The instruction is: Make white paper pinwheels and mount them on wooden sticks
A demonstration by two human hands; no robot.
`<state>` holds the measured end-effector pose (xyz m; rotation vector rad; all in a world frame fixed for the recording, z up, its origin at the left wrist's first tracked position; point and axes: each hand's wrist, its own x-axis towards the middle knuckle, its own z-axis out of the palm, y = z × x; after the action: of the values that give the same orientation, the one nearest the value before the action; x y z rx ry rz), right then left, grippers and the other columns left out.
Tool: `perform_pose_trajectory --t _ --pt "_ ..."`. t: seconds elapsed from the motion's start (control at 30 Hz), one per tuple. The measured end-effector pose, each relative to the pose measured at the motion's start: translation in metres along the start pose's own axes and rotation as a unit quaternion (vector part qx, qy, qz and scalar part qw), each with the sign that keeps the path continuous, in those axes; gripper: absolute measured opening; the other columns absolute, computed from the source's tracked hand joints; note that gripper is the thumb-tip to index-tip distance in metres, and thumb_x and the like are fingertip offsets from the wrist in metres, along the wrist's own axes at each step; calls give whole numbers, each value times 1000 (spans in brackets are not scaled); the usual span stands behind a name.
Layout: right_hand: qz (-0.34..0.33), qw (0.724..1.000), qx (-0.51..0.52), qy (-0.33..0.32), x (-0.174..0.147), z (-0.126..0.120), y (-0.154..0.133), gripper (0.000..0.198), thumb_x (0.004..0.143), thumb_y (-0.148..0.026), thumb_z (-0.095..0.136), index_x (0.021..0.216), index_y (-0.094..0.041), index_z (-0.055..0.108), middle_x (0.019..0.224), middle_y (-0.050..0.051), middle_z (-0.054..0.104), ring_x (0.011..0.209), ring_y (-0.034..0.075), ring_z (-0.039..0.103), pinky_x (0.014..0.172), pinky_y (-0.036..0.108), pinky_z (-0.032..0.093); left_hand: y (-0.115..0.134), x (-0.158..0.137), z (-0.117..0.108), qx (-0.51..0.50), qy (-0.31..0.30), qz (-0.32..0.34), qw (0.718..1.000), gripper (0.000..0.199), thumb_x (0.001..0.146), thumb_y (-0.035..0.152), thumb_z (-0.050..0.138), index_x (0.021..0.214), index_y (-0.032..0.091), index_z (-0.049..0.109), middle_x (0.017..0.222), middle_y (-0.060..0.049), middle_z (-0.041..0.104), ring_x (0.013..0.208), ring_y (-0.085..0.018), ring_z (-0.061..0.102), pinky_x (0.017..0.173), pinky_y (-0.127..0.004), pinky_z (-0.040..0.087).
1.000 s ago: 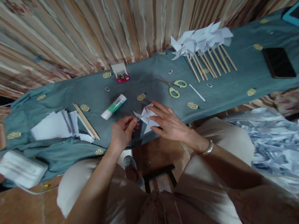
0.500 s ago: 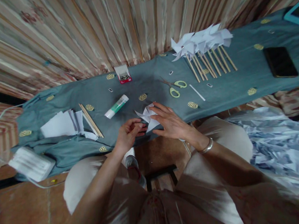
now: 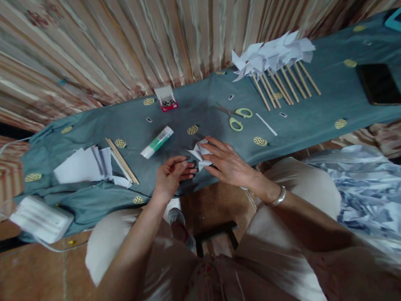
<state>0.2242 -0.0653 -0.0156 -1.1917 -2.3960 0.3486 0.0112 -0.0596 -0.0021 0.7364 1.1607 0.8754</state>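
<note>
A white paper pinwheel [image 3: 200, 151] with folded blades is at the table's front edge, between my two hands. My right hand [image 3: 228, 162] lies over its right side, fingers spread along the paper and holding it. On the left, my left hand [image 3: 172, 174] is beside the pinwheel, a small gap away, with thumb and forefinger pinched together. Whatever those fingertips hold is too small to make out. Beyond my left hand lies a glue stick [image 3: 157, 142], with a small open box of metal pins [image 3: 167, 102] behind it.
Scissors [image 3: 235, 118] and a paper strip [image 3: 266, 124] lie right of centre. Several pinwheels on sticks [image 3: 273, 58] rest at the back. Paper sheets [image 3: 77, 167] and loose sticks [image 3: 121, 160] are at left, a phone [image 3: 379, 83] at right. A paper pile [image 3: 386, 203] sits beside my right leg.
The pinwheel has turned or tilted a little under my right hand. My left hand has drawn slightly away from it, its fingers shifting. The view has moved slightly.
</note>
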Motion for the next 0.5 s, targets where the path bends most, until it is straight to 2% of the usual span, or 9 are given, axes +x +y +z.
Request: perform_pose_trajectory --t 0.17,0.33,0.5 --pt "2 1000 6 -6 0 -2 1 31 87 -11 52 114 -14 68 146 16 53 145 35 35 105 56 43 0 -8 8 -76 -4 -42 996 37 68 25 84 99 16 65 92 -9 78 90 -23 75 80 -36 59" --pt "20 1000 17 14 2 2 4 33 93 -10 42 103 -17 73 140 14 59 144 33 37 104 55 44 -1 -12 17 -156 -25 -66 985 32 73 18 78 102 16 64 100 -11 77 105 -26 71 97 -43 52" --pt "35 999 25 23 5 7 7 31 95 -14 42 97 -19 73 139 10 61 144 31 38 105 54 44 0 -10 22 -187 -19 -77 979 27 76 16 75 99 15 62 99 -13 76 108 -28 71 104 -46 47"
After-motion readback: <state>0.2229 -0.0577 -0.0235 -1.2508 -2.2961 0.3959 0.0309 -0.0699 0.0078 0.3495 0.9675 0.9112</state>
